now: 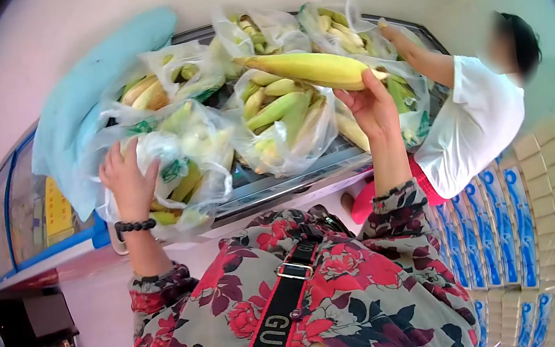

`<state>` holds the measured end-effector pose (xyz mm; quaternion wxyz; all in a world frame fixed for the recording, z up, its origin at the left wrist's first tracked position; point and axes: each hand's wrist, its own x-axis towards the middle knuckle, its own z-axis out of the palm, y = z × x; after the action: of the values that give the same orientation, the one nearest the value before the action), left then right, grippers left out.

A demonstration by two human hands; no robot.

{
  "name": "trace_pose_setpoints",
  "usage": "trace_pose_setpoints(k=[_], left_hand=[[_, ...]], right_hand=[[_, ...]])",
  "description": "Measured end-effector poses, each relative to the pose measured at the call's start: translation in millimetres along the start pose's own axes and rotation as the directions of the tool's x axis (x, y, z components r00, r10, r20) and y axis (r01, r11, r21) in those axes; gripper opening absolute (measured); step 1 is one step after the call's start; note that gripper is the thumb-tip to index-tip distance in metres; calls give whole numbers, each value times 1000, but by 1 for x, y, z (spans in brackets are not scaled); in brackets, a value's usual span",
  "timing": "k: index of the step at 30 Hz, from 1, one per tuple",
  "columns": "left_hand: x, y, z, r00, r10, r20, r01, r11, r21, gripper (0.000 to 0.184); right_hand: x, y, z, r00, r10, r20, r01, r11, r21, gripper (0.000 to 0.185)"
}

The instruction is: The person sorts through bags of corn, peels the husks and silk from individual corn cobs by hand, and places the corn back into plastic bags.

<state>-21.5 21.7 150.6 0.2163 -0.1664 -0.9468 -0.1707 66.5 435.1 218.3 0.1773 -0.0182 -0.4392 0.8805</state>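
An ear of corn in its pale green husk [305,70] is held up by my right hand [373,105], thumb and fingers closed at its right end. Below it an open clear plastic bag [281,123] is full of husked ears. My left hand [129,179] rests with spread fingers on the left side of another plastic bag of corn [187,186], which has green print. More bags of corn stand behind, one at the back left [151,88], one at the back middle [257,31] and one at the back right [343,33].
The bags stand on a freezer-like case [252,195] with a blue-framed glass part at left. Pale blue cloth [72,124] drapes its left end. A person in a white shirt [472,121] reaches in from the right. Blue-and-white packages [498,227] are stacked at lower right.
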Motion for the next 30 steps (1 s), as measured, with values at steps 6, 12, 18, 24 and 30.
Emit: trace_pose_setpoints(k=[6,12,18,24,30], left_hand=[[10,90,36,975,56,214,217,-45,-975,59],[13,126,36,988,-57,144,117,-333,-936,59],[12,108,45,987,-74,144,135,-113,-984,50],[11,120,38,987,-49,153,160,219,-962,48],[13,120,54,989,-90,122,148,425,-893,50]], right_hand=[[-19,59,47,983,178,46,-184,948,258,39],[-37,115,58,816,569,100,-577,811,95,55],[-13,114,66,981,-20,193,166,595,-786,38],[-7,102,123,888,-97,450,440,469,-766,22],[-10,110,108,838,-179,515,542,167,-824,15]])
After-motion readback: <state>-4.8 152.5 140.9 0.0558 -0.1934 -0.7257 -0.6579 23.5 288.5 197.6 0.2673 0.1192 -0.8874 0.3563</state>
